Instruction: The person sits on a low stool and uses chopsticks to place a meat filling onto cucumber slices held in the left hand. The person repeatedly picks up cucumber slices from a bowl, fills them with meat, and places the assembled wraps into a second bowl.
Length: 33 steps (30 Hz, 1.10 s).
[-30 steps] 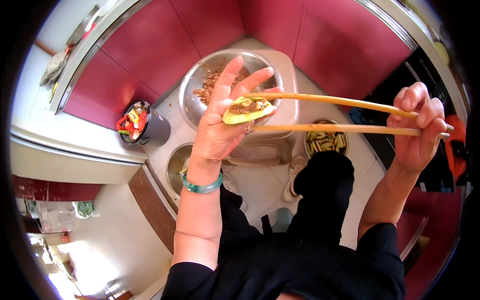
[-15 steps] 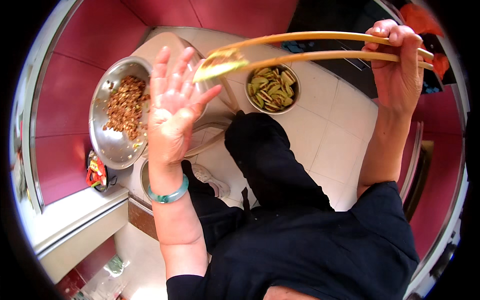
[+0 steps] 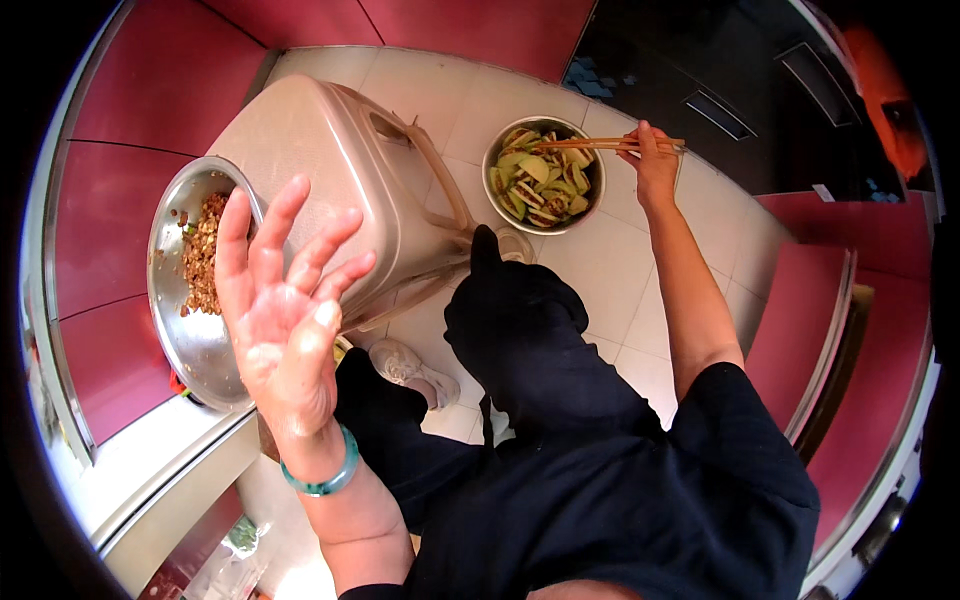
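Pale floor tiles (image 3: 620,270) and red cabinet panels (image 3: 460,35) bound the work area. Nearest, the left hand (image 3: 285,345) is raised, its grip spread wide and holding nothing, before a steel bowl (image 3: 205,350) of brown mince (image 3: 203,260) at the edge of a beige stool (image 3: 300,130). Farther out, the right hand (image 3: 653,165) has its grip closed around wooden chopsticks (image 3: 595,144), tips at the green slices (image 3: 538,172) inside a second metal bowl (image 3: 600,188) on the floor.

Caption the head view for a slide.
Right hand holding long light-brown wooden chopsticks at a round metal bowl of pale-green filled slices; left hand open, empty.
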### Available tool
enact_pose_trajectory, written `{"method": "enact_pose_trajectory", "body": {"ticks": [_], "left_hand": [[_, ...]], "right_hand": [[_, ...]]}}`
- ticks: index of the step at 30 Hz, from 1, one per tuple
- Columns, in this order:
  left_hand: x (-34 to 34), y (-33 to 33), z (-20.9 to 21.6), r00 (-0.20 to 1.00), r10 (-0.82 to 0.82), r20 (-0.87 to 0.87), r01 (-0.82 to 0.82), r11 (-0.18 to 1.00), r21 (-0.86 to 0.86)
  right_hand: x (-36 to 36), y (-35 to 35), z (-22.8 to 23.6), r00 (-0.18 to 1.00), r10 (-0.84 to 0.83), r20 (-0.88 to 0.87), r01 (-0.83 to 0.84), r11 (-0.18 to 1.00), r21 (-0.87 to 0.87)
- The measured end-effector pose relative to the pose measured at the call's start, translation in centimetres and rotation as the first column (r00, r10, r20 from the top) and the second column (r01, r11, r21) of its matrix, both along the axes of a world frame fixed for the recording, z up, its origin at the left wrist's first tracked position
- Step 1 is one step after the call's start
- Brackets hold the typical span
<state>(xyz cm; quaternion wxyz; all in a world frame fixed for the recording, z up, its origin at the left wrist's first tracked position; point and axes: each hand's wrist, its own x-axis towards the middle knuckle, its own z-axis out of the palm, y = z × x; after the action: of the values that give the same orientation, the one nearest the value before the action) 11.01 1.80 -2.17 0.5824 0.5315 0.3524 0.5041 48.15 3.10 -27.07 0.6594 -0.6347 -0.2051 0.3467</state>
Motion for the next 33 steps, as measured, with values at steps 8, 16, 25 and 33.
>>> {"method": "enact_pose_trajectory", "body": {"ticks": [8,16,25,33], "left_hand": [[-1.3,-0.4,-0.4,0.998,0.055,-0.033,-0.056,0.998,-0.011],[-1.7,-1.3,-0.1,0.999,0.028,-0.045,-0.030,0.999,-0.039],[-1.9,-1.3,-0.3,0.997,0.037,-0.069,-0.040,0.999,-0.036],[-1.9,-1.3,-0.7,0.997,0.023,-0.072,-0.027,0.999,-0.046]], "right_hand": [[-0.5,2.6,-2.1,0.998,0.056,0.010,-0.056,0.998,-0.037],[0.1,1.6,-6.5,0.999,0.023,-0.025,-0.027,0.986,-0.167],[-2.4,0.5,-7.8,0.999,-0.009,0.037,0.014,0.990,-0.142],[-6.8,-3.4,-6.8,0.965,0.092,0.244,-0.066,0.991,-0.114]]}}
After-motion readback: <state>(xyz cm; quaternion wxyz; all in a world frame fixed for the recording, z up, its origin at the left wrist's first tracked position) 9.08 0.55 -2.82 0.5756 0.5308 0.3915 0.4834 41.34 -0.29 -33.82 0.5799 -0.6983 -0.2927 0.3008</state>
